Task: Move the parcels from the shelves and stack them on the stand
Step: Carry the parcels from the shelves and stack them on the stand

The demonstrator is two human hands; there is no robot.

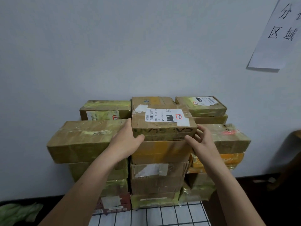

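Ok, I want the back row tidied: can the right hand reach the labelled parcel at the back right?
Probably yes: the right hand holds nothing, and the back-right parcel tops its stack, with only the lower front-right parcel between them.

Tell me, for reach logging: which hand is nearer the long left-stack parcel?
Left. The left hand is by the right end of the long parcel; the right hand is past the labelled parcel.
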